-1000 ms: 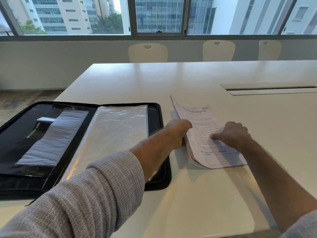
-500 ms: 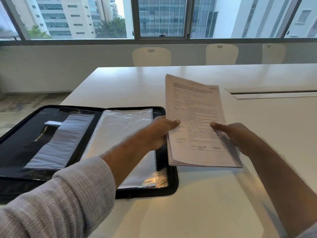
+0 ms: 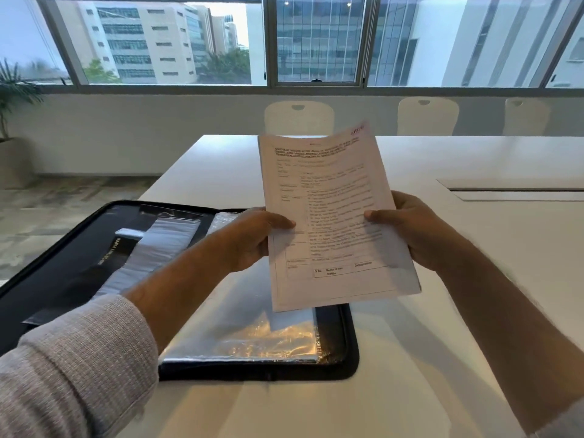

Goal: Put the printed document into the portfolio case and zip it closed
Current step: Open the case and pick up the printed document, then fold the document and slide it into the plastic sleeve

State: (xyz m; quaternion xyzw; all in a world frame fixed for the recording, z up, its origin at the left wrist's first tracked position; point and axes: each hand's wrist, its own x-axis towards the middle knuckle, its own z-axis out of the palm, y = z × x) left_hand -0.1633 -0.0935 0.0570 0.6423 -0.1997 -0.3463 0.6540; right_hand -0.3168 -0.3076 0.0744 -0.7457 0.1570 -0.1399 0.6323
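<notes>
The printed document (image 3: 331, 213), a thin stack of white pages with black text, is held upright in the air above the table. My left hand (image 3: 252, 238) grips its left edge and my right hand (image 3: 410, 229) grips its right edge, thumbs on the front page. The black portfolio case (image 3: 338, 358) lies open flat on the table at the left, its zipper undone. Clear plastic sleeves (image 3: 240, 336) fill its right half; my left arm and the document's lower corner hide part of them.
The white table (image 3: 410, 390) stretches to the right, with a long cable slot (image 3: 512, 194) set into it at the far right. Three white chairs (image 3: 298, 116) stand along the far edge under the windows. A potted plant (image 3: 12, 90) stands at the far left.
Both hands have lifted the document off the table and raised it upright, shifting it left so that its lower corner hangs over the open case.
</notes>
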